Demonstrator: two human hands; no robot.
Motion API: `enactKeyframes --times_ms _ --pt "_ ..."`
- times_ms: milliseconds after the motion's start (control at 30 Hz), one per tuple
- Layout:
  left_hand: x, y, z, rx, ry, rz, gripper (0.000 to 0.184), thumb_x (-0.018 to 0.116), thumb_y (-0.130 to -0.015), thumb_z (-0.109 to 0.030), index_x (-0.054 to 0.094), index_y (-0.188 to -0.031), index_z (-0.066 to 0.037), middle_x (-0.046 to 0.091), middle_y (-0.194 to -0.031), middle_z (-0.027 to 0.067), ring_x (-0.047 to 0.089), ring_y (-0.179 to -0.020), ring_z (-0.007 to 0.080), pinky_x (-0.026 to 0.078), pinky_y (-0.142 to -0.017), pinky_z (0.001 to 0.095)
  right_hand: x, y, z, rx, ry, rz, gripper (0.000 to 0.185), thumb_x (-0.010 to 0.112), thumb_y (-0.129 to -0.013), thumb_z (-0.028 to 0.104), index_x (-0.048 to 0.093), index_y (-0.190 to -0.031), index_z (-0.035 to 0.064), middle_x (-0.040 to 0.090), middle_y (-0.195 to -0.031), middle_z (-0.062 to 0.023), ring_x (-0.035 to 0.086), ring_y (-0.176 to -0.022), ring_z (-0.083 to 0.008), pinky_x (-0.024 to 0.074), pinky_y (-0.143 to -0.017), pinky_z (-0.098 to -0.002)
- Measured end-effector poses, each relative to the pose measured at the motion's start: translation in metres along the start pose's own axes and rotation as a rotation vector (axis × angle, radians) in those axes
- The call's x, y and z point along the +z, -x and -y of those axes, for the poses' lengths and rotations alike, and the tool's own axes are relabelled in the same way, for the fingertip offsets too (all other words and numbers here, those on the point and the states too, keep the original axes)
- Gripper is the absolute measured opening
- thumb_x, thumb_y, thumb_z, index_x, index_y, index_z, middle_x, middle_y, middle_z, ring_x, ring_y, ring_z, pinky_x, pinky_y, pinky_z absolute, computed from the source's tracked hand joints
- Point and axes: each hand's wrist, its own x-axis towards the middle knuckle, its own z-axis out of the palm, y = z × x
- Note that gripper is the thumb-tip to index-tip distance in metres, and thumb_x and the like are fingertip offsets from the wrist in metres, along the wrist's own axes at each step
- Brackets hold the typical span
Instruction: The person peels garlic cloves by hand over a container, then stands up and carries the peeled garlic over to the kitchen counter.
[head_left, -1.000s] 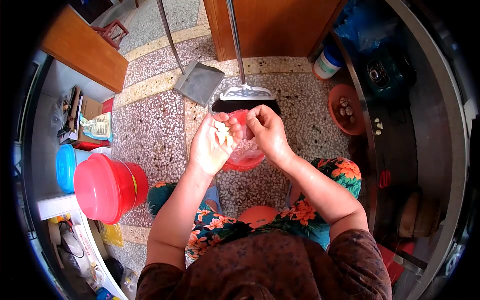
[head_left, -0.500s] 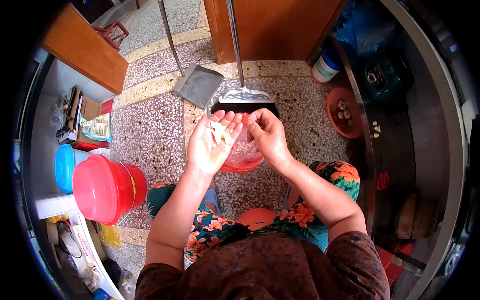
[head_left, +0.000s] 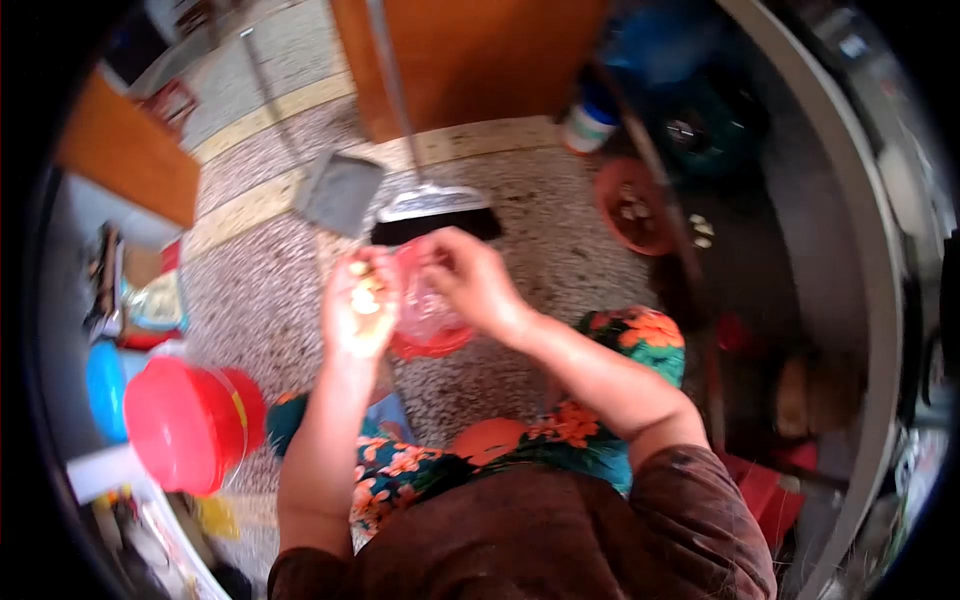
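Note:
Several pale, peeled pieces (head_left: 366, 292) lie in the palm of my left hand (head_left: 358, 310), which faces up with its fingers curled around them. My right hand (head_left: 468, 282) is closed in a pinch beside it; motion blur hides whatever its fingertips hold. Below both hands stands a red basin (head_left: 437, 345) lined with clear plastic, partly covered by them. A pinkish bowl (head_left: 632, 232) with several round brownish items is to the right. More small pale pieces (head_left: 702, 232) rest on the dark shelf next to it.
A broom (head_left: 432, 203) and a grey dustpan (head_left: 340, 192) stand beyond the basin. At the left are a red lidded bucket (head_left: 175, 425) and a blue lid (head_left: 105, 390). A white tub with a blue lid (head_left: 590, 125) stands near the wooden door (head_left: 470, 70).
The view has swung to the right and blurred, so the surroundings appear further left. My left hand still cups the pale pieces, and my right hand stays pinched beside it.

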Motion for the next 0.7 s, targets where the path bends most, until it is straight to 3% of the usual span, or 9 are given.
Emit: enactKeyframes --times_ms 100,200,300,433,500,567,700 --pt "0.000 -0.001 0.001 0.058 -0.174 -0.194 0.027 0.045 -0.098 -0.024 0.055 -0.093 0.000 0.055 -0.086 0.0097 0.052 -0.070 0.0185 0.047 -0.055 0.0253 -0.012 -0.002 0.014 -0.045 0.123 -0.035 0.017 0.061 -0.079 -0.001 0.056 -0.095 -0.0008 0.057 -0.090 -0.0137 0.060 -0.078 -0.0206 0.0504 -0.070 -0.0305" --pt "-0.002 0.002 0.002 -0.092 -0.162 -0.140 0.024 0.045 -0.098 -0.026 0.053 -0.092 -0.004 0.047 -0.077 0.0045 0.042 -0.060 0.0118 0.032 -0.041 0.0212 -0.041 -0.009 0.030 -0.040 0.185 -0.092 0.015 0.061 -0.079 0.000 0.057 -0.093 -0.0010 0.057 -0.088 -0.0131 0.061 -0.078 -0.0225 0.0501 -0.070 -0.0311" --pt "0.002 0.000 0.007 -0.108 -0.199 -0.114 0.025 0.044 -0.099 -0.027 0.052 -0.091 -0.005 0.047 -0.077 0.0044 0.042 -0.060 0.0115 0.032 -0.041 0.0204 -0.089 -0.016 0.033 -0.055 0.342 -0.221 0.014 0.062 -0.080 0.004 0.059 -0.093 -0.0008 0.061 -0.086 -0.0146 0.061 -0.079 -0.0238 0.0499 -0.071 -0.0342" --pt "0.003 -0.002 0.012 -0.069 -0.345 -0.142 0.024 0.043 -0.099 -0.027 0.052 -0.089 -0.007 0.047 -0.077 0.0033 0.043 -0.059 0.0108 0.032 -0.040 0.0201 -0.187 -0.004 0.002 -0.078 0.693 -0.405 0.011 0.061 -0.080 0.004 0.061 -0.090 0.0009 0.063 -0.086 -0.0169 0.062 -0.082 -0.0322 0.0494 -0.072 -0.0366" --pt "0.004 -0.003 0.016 -0.080 -0.371 -0.147 0.023 0.044 -0.099 -0.027 0.051 -0.090 -0.008 0.047 -0.078 0.0030 0.043 -0.059 0.0103 0.033 -0.041 0.0198 -0.238 0.013 -0.012 -0.015 0.815 -0.470 0.009 0.060 -0.081 0.006 0.061 -0.089 0.0022 0.062 -0.086 -0.0178 0.060 -0.084 -0.0364 0.0493 -0.072 -0.0396" --pt "0.005 -0.002 0.022 -0.109 -0.426 -0.170 0.022 0.044 -0.099 -0.026 0.051 -0.090 -0.008 0.048 -0.079 0.0030 0.044 -0.059 0.0101 0.033 -0.041 0.0197 -0.296 0.033 -0.061 0.133 1.201 -0.556 0.009 0.060 -0.082 0.010 0.061 -0.087 0.0029 0.061 -0.082 -0.0180 0.060 -0.085 -0.0384 0.0486 -0.073 -0.0431" --pt "0.012 -0.004 0.040 -0.116 -0.474 -0.215 0.020 0.046 -0.098 -0.026 0.052 -0.091 -0.009 0.049 -0.077 0.0020 0.044 -0.058 0.0094 0.033 -0.040 0.0192 -0.354 0.068 -0.097 0.505 1.291 -0.649 0.029 0.060 -0.085 0.028 0.056 -0.105 0.0078 0.058 -0.100 -0.0182 0.058 -0.095 -0.0397 0.0491 -0.077 -0.0478"
